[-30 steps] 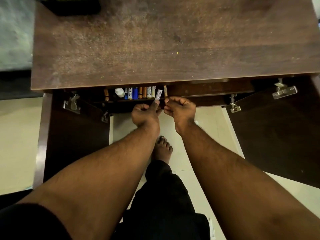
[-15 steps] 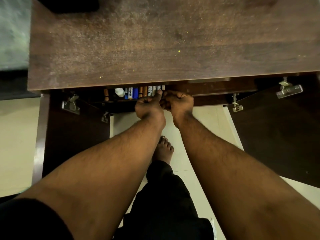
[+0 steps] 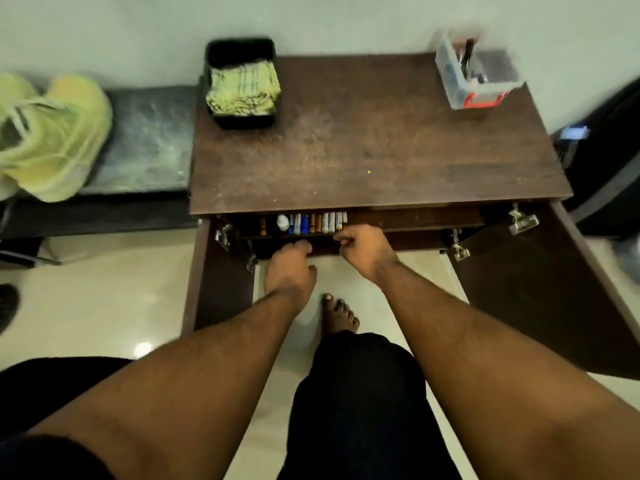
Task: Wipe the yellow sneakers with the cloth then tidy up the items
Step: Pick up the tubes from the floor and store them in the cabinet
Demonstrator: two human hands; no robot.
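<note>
Under cabinet top [image 3: 363,150], left hand [image 3: 289,271] fingertips hidden, sneakers [image 3: 48,136] blurred

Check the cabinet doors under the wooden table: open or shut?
Open. Both cabinet doors swing outward, hinges exposed, and the row of small bottles inside shows.

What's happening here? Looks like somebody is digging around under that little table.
A person stands at a small wooden cabinet with both doors swung open. Both hands reach to the shelf just under the top, where a row of small tubes and bottles stands. The left hand is at the shelf's front edge; the right hand is by the row's right end. The yellow sneakers sit on the bench to the left, and a folded cloth lies in a black tray on top.
</note>
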